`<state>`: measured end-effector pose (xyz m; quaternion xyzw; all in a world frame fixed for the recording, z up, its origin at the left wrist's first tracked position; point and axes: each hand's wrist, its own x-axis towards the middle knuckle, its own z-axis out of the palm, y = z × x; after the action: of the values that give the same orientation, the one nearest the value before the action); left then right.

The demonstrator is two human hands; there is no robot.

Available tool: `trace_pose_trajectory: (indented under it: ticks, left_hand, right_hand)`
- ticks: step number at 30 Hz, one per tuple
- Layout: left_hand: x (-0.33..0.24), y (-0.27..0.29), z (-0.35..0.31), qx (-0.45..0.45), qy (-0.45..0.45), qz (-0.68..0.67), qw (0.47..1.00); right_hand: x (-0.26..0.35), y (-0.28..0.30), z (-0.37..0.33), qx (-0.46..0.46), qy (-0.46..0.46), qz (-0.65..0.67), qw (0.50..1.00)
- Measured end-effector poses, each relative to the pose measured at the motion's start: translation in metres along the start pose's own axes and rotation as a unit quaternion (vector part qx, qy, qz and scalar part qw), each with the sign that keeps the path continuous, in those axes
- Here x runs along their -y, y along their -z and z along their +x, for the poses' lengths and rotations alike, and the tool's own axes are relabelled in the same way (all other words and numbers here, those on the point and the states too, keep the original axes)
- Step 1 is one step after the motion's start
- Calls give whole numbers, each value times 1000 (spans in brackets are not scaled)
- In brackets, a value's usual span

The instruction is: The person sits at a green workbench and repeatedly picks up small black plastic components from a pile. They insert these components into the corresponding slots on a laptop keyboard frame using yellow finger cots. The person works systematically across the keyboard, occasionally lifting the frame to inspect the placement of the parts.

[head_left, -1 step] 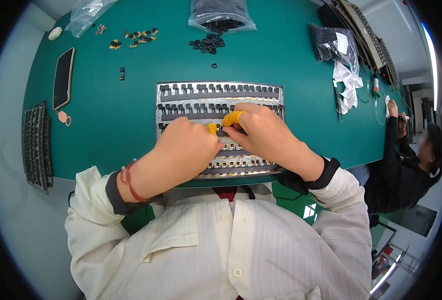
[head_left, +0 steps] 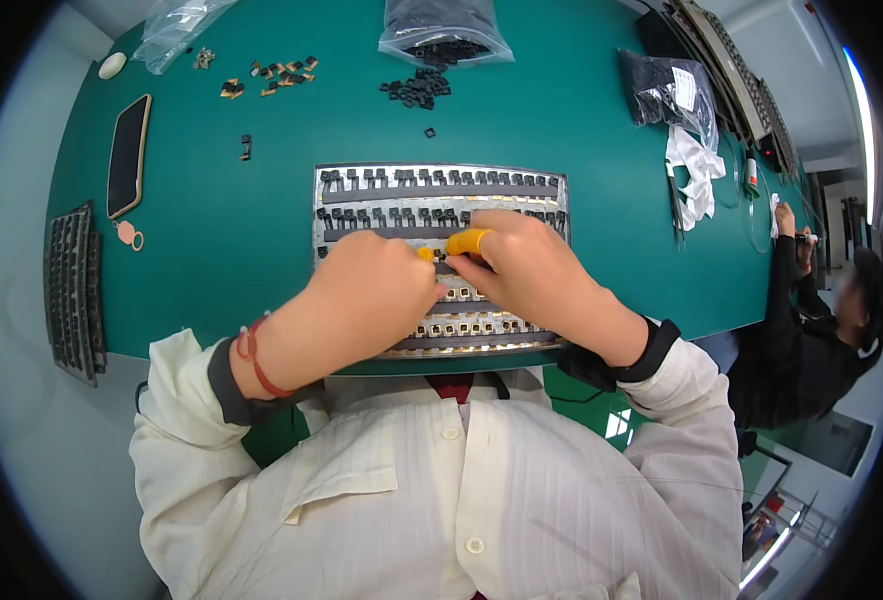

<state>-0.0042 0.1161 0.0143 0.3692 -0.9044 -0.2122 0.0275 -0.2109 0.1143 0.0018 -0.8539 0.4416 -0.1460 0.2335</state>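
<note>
Tray (head_left: 432, 192) in front of me, long axis left-right. Black part (head_left: 440, 256) mid-tray: my left hand (head_left: 372, 285) just left of it, right hand (head_left: 529, 265) just right, neither clearly nearer. Fingers (head_left: 470, 241) of both curled in close, can't tell if either's actually pinching it tbh.

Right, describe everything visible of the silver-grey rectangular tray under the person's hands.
The silver-grey rectangular tray looks metallic and lies on the green tabletop near its front edge, long sides running left to right. Dark grey strips cross it between rows of small parts. The upper two rows carry black blocky pieces; the lower ones show gold-coloured pieces with dark centres. The left hand and right hand meet over its middle, hiding much of it; whether they press on it is unclear.
</note>
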Motion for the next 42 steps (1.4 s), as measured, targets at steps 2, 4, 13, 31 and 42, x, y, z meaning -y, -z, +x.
trace_pose_trajectory:
  ticks: [2, 4, 13, 31, 42]
  left_hand:
    - [6, 19, 9, 27, 18, -53, 998]
    - [21, 34, 17, 33, 23, -113, 993]
    - [84, 25, 94, -162, 58, -155, 973]
    - [101, 29, 58, -198, 130, -83, 968]
    - [89, 22, 72, -180, 82, -86, 977]
  right_hand:
    - [8, 1, -7, 17, -11, -28, 999]
    - [17, 0, -11, 40, -11, -58, 997]
    - [16, 34, 22, 184, -31, -5, 982]
    - [-51, 31, 116, 25, -79, 4, 997]
    - [-60, 42, 98, -63, -77, 35, 994]
